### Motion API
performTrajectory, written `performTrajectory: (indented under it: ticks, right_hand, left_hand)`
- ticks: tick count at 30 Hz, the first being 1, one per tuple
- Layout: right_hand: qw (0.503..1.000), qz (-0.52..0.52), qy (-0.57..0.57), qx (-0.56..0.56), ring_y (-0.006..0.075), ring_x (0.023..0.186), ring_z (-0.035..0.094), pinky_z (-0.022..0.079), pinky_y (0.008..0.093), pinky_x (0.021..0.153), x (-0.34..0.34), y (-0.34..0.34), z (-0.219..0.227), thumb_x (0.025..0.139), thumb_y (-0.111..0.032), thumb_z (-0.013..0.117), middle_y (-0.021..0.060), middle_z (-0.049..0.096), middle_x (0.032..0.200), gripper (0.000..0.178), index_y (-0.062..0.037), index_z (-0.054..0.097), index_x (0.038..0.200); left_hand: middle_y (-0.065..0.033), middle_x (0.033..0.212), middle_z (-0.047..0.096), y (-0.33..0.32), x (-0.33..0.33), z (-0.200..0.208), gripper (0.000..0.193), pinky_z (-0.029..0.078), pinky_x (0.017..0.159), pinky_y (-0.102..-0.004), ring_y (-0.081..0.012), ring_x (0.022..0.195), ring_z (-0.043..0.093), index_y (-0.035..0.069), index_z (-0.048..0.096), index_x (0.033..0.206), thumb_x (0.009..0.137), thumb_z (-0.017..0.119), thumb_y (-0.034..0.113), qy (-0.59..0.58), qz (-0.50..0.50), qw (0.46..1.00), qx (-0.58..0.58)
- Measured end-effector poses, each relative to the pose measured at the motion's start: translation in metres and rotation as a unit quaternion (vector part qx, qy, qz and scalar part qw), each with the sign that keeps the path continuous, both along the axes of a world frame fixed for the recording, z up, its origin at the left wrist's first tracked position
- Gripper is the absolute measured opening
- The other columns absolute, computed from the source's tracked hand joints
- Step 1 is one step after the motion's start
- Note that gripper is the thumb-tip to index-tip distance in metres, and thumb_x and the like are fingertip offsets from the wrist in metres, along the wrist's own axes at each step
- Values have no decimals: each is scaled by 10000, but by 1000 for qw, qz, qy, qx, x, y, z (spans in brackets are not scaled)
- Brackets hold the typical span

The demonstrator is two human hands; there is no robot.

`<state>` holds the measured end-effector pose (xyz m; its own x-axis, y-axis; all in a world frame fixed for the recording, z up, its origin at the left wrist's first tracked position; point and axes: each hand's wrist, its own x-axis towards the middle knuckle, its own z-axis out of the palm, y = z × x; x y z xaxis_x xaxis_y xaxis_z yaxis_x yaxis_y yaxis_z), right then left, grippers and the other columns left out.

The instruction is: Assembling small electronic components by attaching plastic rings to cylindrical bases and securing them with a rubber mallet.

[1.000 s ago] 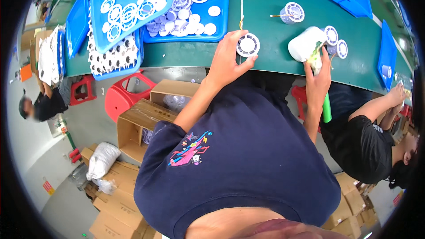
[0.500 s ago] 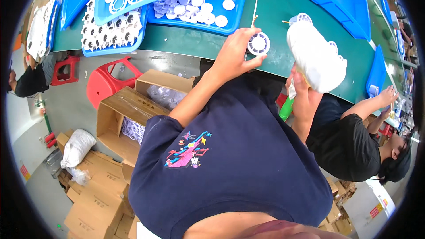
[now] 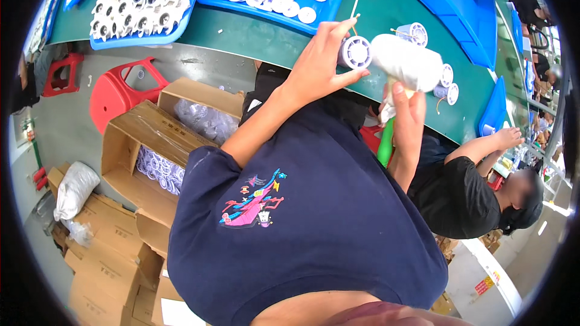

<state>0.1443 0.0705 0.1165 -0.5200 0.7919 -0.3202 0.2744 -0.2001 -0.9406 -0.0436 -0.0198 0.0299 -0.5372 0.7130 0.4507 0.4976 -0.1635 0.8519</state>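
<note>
My left hand (image 3: 313, 66) holds a white spool-like part (image 3: 357, 52) between thumb and fingers, its spoked round end showing, at the green table's near edge. A thin yellowish piece sticks up by the fingertips. My right hand (image 3: 407, 122) is wrapped round the handle of a mallet (image 3: 406, 63) with a thick, white-wrapped head and a green grip end. The mallet head lies sideways, right beside the spool; whether they touch I cannot tell. Beyond and right of the head stand more spools (image 3: 414, 34), some with thin brownish tails.
On the left, blue trays (image 3: 199, 1) hold white discs, spoked rings and rows of white parts with dark centres. A large blue tray (image 3: 450, 12) lies at the right. Below are a red stool (image 3: 112, 99) and open cartons (image 3: 130, 145). A co-worker (image 3: 462, 199) sits at right.
The mallet head has come down and left, from raised and upright to sideways beside the spool. Spools behind it now show. The whole view has shifted slightly.
</note>
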Motion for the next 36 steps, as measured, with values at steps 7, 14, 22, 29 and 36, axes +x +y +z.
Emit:
performTrajectory:
  ticks: [7, 14, 22, 29, 36]
  right_hand:
    - [995, 35, -53, 75, 117, 624, 629, 505, 250, 527, -3, 6, -10, 1077, -240, 610, 81, 687, 894, 296, 4, 576, 1240]
    - [997, 1, 54, 62, 116, 529, 600, 455, 243, 412, 3, 15, 31, 1099, -390, 541, 77, 660, 813, 400, 3, 604, 1128]
    - [998, 11, -18, 64, 95, 481, 531, 417, 242, 421, -10, 11, 34, 1091, -407, 579, 51, 615, 727, 410, -6, 625, 1020]
    - [998, 37, -44, 16, 83, 477, 526, 391, 237, 423, -14, 20, 4, 1086, -345, 604, 4, 608, 692, 332, -26, 663, 1015]
    - [989, -8, 86, 117, 107, 465, 547, 407, 257, 407, -3, 30, 37, 1071, -444, 598, 51, 651, 704, 490, 20, 674, 931]
  left_hand:
    - [-201, 1337, 544, 0, 0, -3, 878, 466, 1053, -481, -401, 1222, 571, 51, 405, 1550, 832, 848, 293, 15, -27, 999, 8]
    - [-213, 1348, 576, -5, -1, -6, 826, 465, 1080, -461, -390, 1257, 577, 31, 428, 1525, 828, 836, 206, 18, -28, 999, -14]
    - [-224, 1373, 566, -5, -3, -8, 791, 458, 1106, -472, -408, 1296, 558, 19, 425, 1515, 839, 806, 176, 25, -15, 1000, 12]
    - [-232, 1369, 550, 0, -2, -3, 765, 485, 1091, -466, -425, 1283, 563, 12, 450, 1508, 856, 786, 229, -20, -44, 998, 35]
    - [-231, 1411, 570, -1, -2, -7, 786, 486, 1094, -435, -383, 1282, 597, 7, 421, 1528, 865, 811, 173, -24, -71, 997, 23]
